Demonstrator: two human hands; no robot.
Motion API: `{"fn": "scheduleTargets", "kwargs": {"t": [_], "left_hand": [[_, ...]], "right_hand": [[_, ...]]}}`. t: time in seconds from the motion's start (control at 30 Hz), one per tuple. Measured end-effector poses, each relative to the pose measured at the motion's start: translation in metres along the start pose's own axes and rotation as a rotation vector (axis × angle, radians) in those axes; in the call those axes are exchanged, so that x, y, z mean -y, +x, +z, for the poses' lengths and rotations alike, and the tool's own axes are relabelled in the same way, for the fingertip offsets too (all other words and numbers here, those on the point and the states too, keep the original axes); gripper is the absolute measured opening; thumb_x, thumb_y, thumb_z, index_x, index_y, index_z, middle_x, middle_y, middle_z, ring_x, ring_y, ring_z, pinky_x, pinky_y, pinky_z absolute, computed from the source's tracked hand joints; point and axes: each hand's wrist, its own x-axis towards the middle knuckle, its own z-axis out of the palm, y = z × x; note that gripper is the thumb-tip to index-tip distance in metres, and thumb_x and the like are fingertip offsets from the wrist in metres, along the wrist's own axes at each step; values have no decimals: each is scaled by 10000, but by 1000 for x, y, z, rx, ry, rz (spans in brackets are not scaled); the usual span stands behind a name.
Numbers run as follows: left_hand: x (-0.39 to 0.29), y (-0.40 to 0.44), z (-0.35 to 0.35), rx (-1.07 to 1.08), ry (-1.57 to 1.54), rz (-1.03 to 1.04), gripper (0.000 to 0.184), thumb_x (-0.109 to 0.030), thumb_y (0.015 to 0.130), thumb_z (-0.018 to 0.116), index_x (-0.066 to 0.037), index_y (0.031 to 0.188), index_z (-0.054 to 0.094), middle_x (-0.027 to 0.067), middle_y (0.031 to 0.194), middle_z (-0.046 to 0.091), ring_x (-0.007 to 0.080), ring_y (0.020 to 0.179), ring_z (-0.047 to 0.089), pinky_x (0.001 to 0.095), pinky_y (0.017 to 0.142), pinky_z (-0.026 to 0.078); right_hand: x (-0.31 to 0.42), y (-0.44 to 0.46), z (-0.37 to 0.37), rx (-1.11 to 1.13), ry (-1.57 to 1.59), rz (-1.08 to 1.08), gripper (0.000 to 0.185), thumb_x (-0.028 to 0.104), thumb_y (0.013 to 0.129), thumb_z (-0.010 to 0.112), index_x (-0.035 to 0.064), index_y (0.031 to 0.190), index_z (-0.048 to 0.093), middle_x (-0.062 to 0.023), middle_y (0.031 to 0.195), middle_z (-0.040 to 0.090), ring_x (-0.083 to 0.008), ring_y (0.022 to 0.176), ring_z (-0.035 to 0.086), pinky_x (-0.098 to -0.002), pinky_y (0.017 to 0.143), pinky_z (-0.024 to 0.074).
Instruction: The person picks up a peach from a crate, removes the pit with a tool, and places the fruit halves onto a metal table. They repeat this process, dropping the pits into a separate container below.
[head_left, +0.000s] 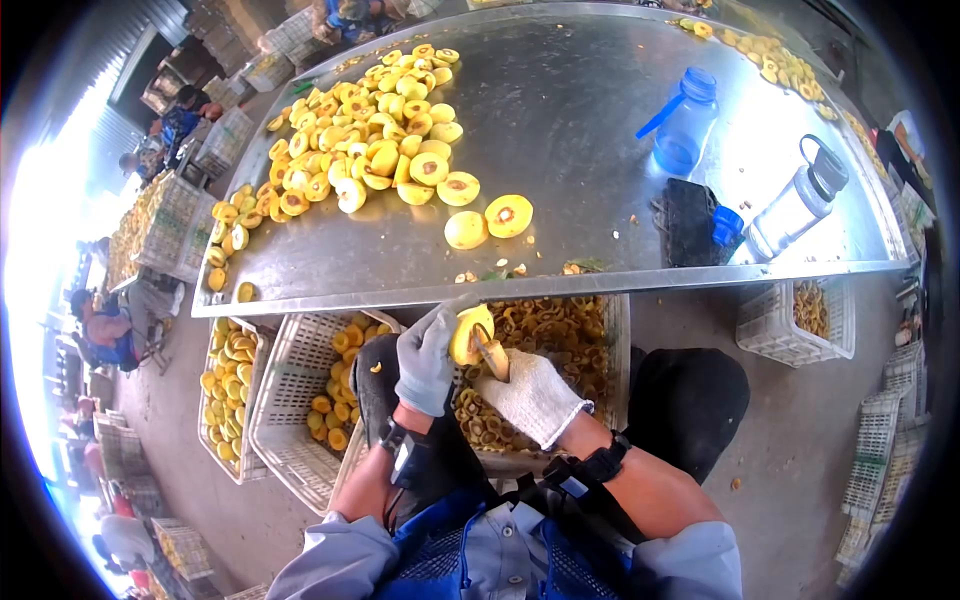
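In front of the table's near edge, my left hand (428,358), in a grey glove, holds a yellow peach half (469,334) with its cut side turned to the right. My right hand (533,392), in a white knit glove, is closed around a small pitting knife whose blade (483,340) meets the peach's cut face. The knife's handle is partly hidden by the fingers. Below both hands stands a crate full of brownish-yellow peach scraps (560,325). Two peach halves lie close by on the table, one cut side up (508,215) and one paler (465,230).
A metal table (560,130) carries a heap of peach halves (370,145), a blue bottle (688,125), a clear bottle (795,212) and a dark phone-like object (690,235). Crates of peaches (232,390) (290,440) stand at left, another crate (775,325) at right. Other people sit farther left.
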Motion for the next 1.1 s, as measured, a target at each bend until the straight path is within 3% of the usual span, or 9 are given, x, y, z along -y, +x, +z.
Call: {"fn": "scheduleTargets", "kwargs": {"t": [0.23,0.33,0.47,0.5,0.63,0.73,0.87,0.97,1.1], "left_hand": [[-2,-5,2,-50,191,81,400,-229,1056,512,105,1161,706,112,1066,753,127,945,672,251,858,526],[-7,-1,-4,50,162,-60,413,-243,1054,510,107,1141,712,118,1051,754,131,930,678,251,839,532],[1,3,-19,142,140,-117,534,-399,1033,591,111,1148,701,129,1044,753,159,934,693,279,856,549],[-5,-1,-15,160,20,-110,624,-467,1004,625,108,1245,644,141,1100,737,191,983,693,304,907,545],[1,-19,-4,98,-44,145,680,-466,977,664,89,1357,563,149,1260,669,213,1132,647,328,1005,501],[3,-32,11,-49,93,158,502,-310,1018,628,91,1318,596,137,1207,697,197,1093,662,301,975,506],[-5,-23,8,-19,48,-35,371,-216,1036,593,116,1185,667,161,1047,742,201,957,702,292,888,540],[-17,-12,1,157,10,-176,381,-224,1039,595,140,1097,693,186,965,750,221,868,721,308,820,569],[-10,-8,1,149,86,-222,424,-270,1043,588,139,1062,700,182,935,753,223,838,724,313,803,575]], "right_hand": [[0,-3,1,123,-135,17,313,293,898,622,-5,972,683,-276,927,685,-461,912,659,-508,814,533],[1,-6,0,140,-193,19,323,298,899,616,-11,967,685,-282,931,682,-457,912,662,-511,811,531],[-7,-3,3,191,-240,28,362,319,894,663,-3,1057,652,-274,911,689,-458,908,661,-490,780,535],[-8,-3,5,197,-243,-3,363,321,892,665,-5,1052,655,-269,903,692,-452,897,667,-486,776,536],[16,-10,-3,219,-93,142,323,299,901,617,-8,957,701,-261,895,697,-439,903,675,-486,805,537],[17,-7,-4,285,-43,197,319,307,901,629,4,966,706,-254,903,702,-429,908,680,-472,807,540],[-2,-2,4,347,-309,-33,300,286,901,599,19,985,707,-246,907,708,-423,912,683,-479,812,545],[8,-6,-1,320,-293,-7,305,285,854,642,10,975,695,-250,910,703,-436,909,669,-487,803,536],[2,-4,5,359,-296,39,310,292,846,650,13,972,695,-243,877,701,-428,892,673,-477,798,537]]}}
